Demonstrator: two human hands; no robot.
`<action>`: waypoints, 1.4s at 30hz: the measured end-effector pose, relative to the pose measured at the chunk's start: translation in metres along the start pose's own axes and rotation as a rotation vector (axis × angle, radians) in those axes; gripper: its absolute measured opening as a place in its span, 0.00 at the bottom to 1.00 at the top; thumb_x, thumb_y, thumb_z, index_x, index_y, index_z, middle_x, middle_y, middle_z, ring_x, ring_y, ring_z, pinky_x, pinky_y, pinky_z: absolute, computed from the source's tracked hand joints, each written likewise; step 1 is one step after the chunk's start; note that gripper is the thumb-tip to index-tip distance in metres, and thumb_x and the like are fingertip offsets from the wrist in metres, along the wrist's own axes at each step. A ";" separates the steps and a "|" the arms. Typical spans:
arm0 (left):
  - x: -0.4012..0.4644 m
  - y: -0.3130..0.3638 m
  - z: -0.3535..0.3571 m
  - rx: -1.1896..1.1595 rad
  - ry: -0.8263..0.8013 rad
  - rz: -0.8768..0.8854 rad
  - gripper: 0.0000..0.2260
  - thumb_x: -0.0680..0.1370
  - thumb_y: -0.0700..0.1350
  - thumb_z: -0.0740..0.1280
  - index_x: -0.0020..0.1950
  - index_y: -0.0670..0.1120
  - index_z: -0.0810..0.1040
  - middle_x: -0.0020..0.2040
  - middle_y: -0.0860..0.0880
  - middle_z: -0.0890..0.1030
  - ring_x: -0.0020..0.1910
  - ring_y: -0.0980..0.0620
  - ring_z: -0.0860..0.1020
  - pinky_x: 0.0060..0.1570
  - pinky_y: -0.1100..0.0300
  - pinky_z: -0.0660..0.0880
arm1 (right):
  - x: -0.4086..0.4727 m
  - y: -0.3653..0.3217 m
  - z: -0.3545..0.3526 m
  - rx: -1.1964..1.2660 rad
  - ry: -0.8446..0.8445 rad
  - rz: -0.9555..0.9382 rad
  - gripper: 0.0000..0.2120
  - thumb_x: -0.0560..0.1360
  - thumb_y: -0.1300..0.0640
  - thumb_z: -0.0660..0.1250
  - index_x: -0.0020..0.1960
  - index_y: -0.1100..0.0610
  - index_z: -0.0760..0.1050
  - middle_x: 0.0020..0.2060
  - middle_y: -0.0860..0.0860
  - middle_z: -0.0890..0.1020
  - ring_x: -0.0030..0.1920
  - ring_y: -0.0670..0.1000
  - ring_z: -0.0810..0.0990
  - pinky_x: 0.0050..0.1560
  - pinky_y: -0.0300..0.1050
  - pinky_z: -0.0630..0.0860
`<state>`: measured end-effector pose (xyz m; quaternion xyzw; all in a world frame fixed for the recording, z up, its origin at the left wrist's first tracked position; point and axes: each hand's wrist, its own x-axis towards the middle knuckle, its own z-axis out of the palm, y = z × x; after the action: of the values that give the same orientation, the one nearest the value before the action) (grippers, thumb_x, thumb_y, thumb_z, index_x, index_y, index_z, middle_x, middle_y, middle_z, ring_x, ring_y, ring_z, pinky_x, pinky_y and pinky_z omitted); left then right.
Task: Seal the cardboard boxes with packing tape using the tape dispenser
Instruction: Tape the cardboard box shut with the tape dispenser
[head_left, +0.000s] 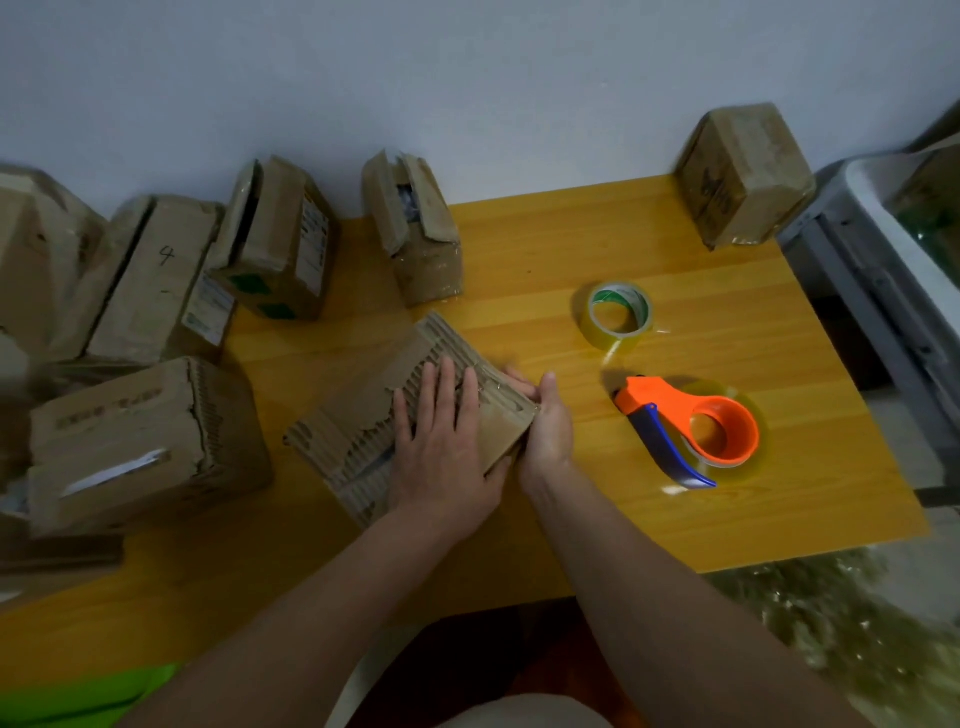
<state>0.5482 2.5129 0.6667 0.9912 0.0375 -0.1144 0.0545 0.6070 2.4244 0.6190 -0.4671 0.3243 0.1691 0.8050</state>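
Tape dispenser (691, 431), spare tape roll (619, 314) right of held box (363, 415).

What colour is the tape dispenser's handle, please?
Blue, on an orange tape dispenser; the head view shows it.

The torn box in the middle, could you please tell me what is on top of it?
The left hand lies flat on the torn box, fingers straight; the right hand grips its right end. The cardboard under the palm is hidden.
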 end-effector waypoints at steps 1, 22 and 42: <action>0.000 0.000 -0.001 -0.001 -0.004 -0.001 0.42 0.78 0.66 0.53 0.77 0.46 0.32 0.77 0.45 0.30 0.75 0.46 0.29 0.74 0.42 0.35 | 0.000 0.005 0.001 0.031 0.027 0.009 0.25 0.83 0.46 0.51 0.49 0.61 0.80 0.50 0.63 0.83 0.52 0.60 0.82 0.58 0.53 0.77; -0.020 -0.030 -0.009 0.192 -0.137 0.472 0.37 0.82 0.55 0.57 0.73 0.55 0.28 0.77 0.53 0.31 0.74 0.49 0.29 0.74 0.47 0.33 | -0.040 -0.038 -0.035 -0.980 -0.300 -0.517 0.24 0.83 0.53 0.53 0.78 0.57 0.54 0.75 0.50 0.61 0.75 0.47 0.59 0.75 0.45 0.55; -0.020 -0.034 -0.004 0.220 -0.117 0.490 0.36 0.82 0.54 0.57 0.74 0.55 0.30 0.76 0.52 0.31 0.75 0.47 0.31 0.74 0.44 0.34 | 0.002 -0.057 0.006 -0.788 -0.228 -0.376 0.19 0.82 0.46 0.54 0.43 0.59 0.74 0.42 0.55 0.79 0.43 0.50 0.77 0.43 0.44 0.72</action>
<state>0.5271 2.5458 0.6722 0.9624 -0.2195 -0.1583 -0.0252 0.6431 2.4005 0.6565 -0.7673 0.0536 0.1808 0.6129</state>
